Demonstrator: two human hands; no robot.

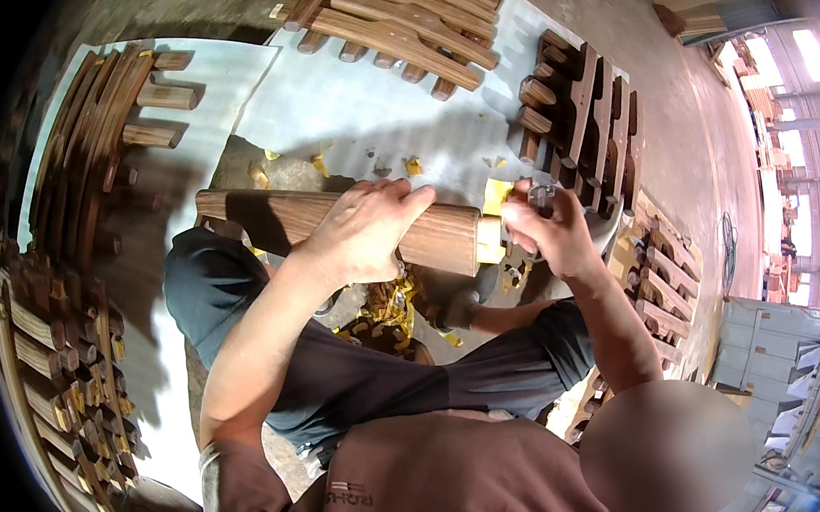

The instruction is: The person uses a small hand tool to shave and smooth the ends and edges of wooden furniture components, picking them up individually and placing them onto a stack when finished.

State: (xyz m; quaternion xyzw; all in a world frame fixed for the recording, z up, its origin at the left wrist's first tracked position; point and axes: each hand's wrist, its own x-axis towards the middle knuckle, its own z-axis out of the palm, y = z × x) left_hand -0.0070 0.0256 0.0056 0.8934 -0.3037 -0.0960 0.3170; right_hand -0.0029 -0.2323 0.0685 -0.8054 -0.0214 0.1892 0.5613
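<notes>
A tapered brown wooden piece (438, 239) lies across in front of me, its thick end to the right. My left hand (364, 229) is closed over its middle, thumb on top. Yellow tape (490, 239) covers a pale block at the thick end, and a loose strip stands up from it. Beside that end, my right hand (552, 224) has its fingers pinched at the yellow tape. A small greyish, shiny object (543, 194) shows among its upper fingers; its kind is unclear.
Stacked wooden pieces (409, 22) lie on pale sheeting (318, 93) ahead, with more stacks at the left (88, 138) and right (588, 114). Crumpled yellow tape scraps (386, 312) lie on the floor between my legs. Grey cabinets (759, 342) stand far right.
</notes>
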